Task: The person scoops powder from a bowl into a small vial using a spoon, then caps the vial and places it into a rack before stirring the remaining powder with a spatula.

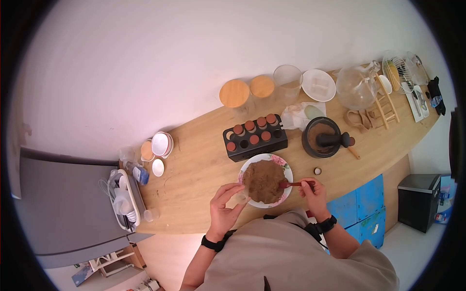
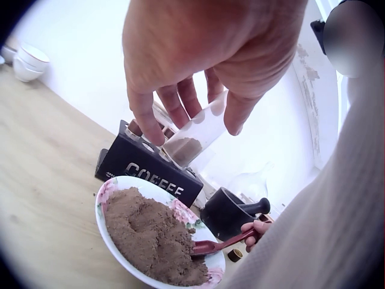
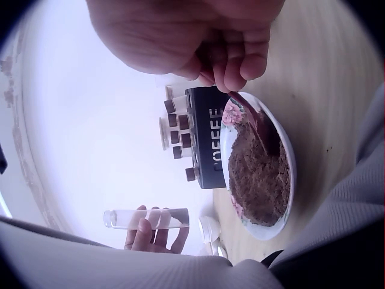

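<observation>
My left hand [image 1: 224,213] grips a clear glass tube [image 2: 201,129] with a little brown powder at its bottom end. The tube is beside the left rim of a white plate [image 1: 280,161] with pink flowers. Brown powder [image 1: 263,180] lies heaped across this plate. On its right side, my right hand [image 1: 315,198] pinches the handle of a dark red scoop [image 2: 224,243], whose bowl rests in the powder. Behind the plate stands a black rack [image 2: 135,165] marked COFFEE, with several capped tubes in it. A small round cap [image 1: 317,170] lies to the right of the plate.
A black mortar [image 1: 307,145] with its pestle [image 1: 330,140] stands behind and right of the plate. Wooden-lidded jars [image 1: 235,93] and a large glass vessel [image 1: 357,87] line the wall side. White bowls [image 1: 158,168] and a dish rack [image 1: 138,201] are at the left.
</observation>
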A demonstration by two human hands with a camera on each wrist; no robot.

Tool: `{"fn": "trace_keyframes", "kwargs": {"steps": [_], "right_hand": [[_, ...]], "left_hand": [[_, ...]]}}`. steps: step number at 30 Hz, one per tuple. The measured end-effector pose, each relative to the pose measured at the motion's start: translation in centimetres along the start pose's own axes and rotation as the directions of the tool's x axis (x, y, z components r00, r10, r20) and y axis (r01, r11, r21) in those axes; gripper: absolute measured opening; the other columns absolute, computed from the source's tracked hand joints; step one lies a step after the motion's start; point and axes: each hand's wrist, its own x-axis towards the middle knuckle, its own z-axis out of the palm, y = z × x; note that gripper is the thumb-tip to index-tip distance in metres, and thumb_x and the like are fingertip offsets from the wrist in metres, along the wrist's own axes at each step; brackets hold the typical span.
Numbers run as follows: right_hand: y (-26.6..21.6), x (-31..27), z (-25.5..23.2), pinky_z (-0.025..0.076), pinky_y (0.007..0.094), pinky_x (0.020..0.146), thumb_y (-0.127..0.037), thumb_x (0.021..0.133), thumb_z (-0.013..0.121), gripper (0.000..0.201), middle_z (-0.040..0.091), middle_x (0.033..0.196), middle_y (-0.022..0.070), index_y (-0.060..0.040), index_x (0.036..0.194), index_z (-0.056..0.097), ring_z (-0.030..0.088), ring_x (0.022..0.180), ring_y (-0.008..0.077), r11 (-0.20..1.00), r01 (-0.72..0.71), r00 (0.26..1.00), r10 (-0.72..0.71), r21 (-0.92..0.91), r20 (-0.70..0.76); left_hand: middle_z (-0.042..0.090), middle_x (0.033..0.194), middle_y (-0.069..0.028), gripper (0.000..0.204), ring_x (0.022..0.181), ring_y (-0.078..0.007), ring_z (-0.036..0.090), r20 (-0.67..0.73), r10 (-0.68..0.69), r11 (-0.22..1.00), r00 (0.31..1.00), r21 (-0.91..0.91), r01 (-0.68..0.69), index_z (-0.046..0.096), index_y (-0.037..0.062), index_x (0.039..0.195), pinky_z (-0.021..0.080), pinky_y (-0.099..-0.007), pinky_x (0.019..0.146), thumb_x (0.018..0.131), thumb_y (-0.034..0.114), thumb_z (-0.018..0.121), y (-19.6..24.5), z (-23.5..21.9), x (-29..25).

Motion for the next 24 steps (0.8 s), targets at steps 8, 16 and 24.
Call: {"fn": "trace_keyframes", "kwargs": {"steps": [8,16,24], "right_hand": [[-1.0,0.1,1.0,0.053,0.0254,0.071,-0.009,0.11,0.063,0.015,0.072,0.092,0.0042,0.0,0.118,0.072,0.063,0.076,0.0083,1.0,-0.024,1.0,0.024,-0.007,-0.009],[-1.6,0.0,1.0,0.053,0.0238,0.073,-0.012,0.11,0.065,0.017,0.071,0.09,0.0006,-0.0004,0.12,0.073,0.062,0.078,0.0063,0.997,-0.042,0.999,0.043,-0.063,0.022],[-0.9,1.2,0.6,0.053,0.0248,0.071,-0.011,0.11,0.064,0.017,0.072,0.091,0.0023,0.0002,0.12,0.073,0.063,0.077,0.0072,0.999,-0.042,0.998,0.043,-0.013,0.053]], "left_hand": [[0.074,0.121,-0.0108,0.041,0.11,-0.0224,0.073,0.137,-0.326,0.943,0.935,-0.021,0.332,0.068,0.0014,0.125,0.062,-0.0375,0.092,0.089,0.003,0.087,-1.5,1.1,1.1],[0.076,0.104,-0.0126,0.042,0.094,-0.0283,0.075,0.141,-0.086,0.922,0.986,0.387,0.025,0.074,0.004,0.122,0.061,-0.0381,0.081,0.084,0.011,0.091,-1.6,2.2,2.1],[0.079,0.114,-0.0153,0.039,0.1,-0.0263,0.076,0.059,-0.064,0.98,0.996,0.195,0.051,0.075,0.0015,0.123,0.06,-0.0346,0.091,0.088,0.008,0.089,-2.4,2.1,0.9]]}}
